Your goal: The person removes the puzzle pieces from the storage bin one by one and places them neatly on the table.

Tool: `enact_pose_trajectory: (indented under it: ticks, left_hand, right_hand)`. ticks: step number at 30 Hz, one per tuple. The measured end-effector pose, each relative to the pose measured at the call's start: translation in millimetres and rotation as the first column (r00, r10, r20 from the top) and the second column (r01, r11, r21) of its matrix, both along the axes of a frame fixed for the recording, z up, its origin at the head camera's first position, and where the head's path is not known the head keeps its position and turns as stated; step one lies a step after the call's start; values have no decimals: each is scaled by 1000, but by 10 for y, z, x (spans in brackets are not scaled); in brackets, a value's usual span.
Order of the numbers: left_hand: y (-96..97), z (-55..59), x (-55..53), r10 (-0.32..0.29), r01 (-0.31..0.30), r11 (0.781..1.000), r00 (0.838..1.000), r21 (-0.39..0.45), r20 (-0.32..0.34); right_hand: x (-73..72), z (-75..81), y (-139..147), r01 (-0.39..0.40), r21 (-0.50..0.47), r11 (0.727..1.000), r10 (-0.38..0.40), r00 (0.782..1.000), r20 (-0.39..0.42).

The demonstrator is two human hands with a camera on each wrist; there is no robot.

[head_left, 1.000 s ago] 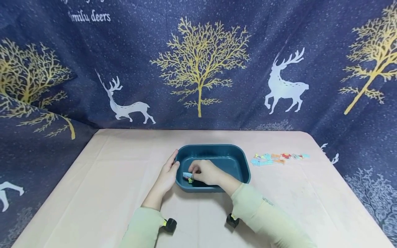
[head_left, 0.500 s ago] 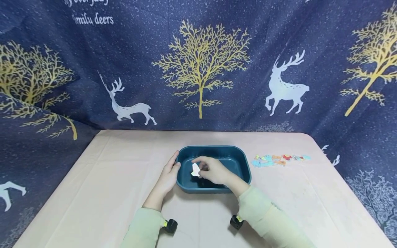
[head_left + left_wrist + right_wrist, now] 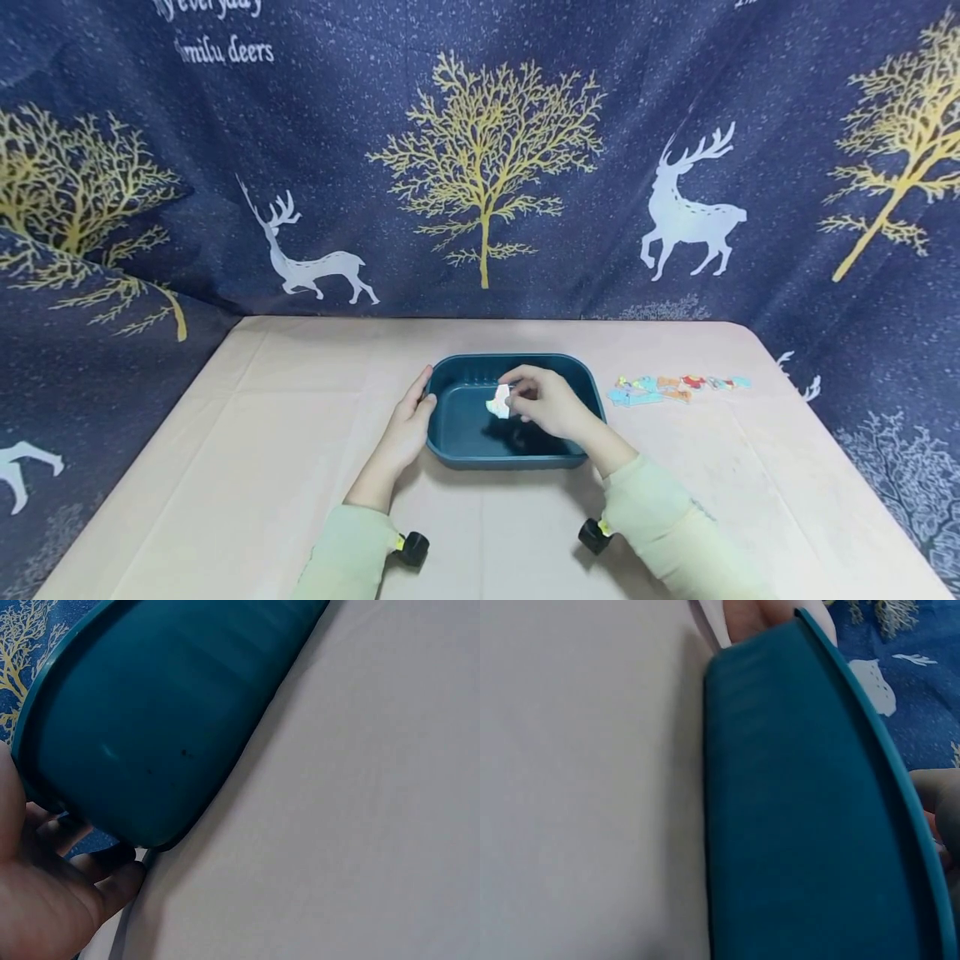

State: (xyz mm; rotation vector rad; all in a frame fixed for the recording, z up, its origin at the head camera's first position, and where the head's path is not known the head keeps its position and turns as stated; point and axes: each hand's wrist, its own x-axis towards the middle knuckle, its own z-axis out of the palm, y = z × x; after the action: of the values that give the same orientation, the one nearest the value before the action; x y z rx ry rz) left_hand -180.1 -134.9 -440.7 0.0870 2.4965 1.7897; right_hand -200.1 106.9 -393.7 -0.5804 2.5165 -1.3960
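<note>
A dark teal rectangular plastic tub [image 3: 517, 460] sits on the table, its outer wall [image 3: 172, 727] filling much of the left wrist view. My left hand [image 3: 405, 427] holds the tub's left end, thumb by the rim and fingers against the outside. Over the tub, my right hand [image 3: 551, 404] pinches a small flat cut-out piece [image 3: 498, 402], whitish with faint colour. Only the edge of that right hand [image 3: 943, 817] shows in the right wrist view, beyond the rim. To the tub's right, several small colourful flat cut-outs [image 3: 637, 397] lie in a loose row.
A pale cloth covers the table [image 3: 262, 467]. Behind it hangs a dark blue cloth [image 3: 555, 275] printed with deer and trees. A small black wrist camera [image 3: 412, 550] is strapped at the left sleeve, another black camera [image 3: 594, 536] at the right.
My right hand has lifted the cut-out from the tub's left end and moved right with it, turning its whitish face to view. My left hand has stayed on the tub.
</note>
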Motion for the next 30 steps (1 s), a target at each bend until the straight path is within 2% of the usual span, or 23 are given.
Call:
enact_pose_trajectory:
  ticks: [6, 11, 18, 30]
  left_hand:
    - [0, 5, -7, 2, -2, 1000, 1000, -6, 8]
    - [5, 12, -9, 4, -4, 1000, 1000, -5, 17]
    - [10, 5, -18, 3, -3, 1000, 1000, 3, 18]
    - [3, -6, -12, 0, 0, 1000, 1000, 5, 21]
  right_hand:
    - [-21, 55, 137, 32, -76, 997, -31, 999, 12]
    - [-28, 99, 246, 94, -110, 990, -91, 995, 33]
    - [-43, 129, 401, 172, -153, 973, -169, 985, 31]
    - [-29, 115, 660, 243, -248, 938, -234, 970, 67]
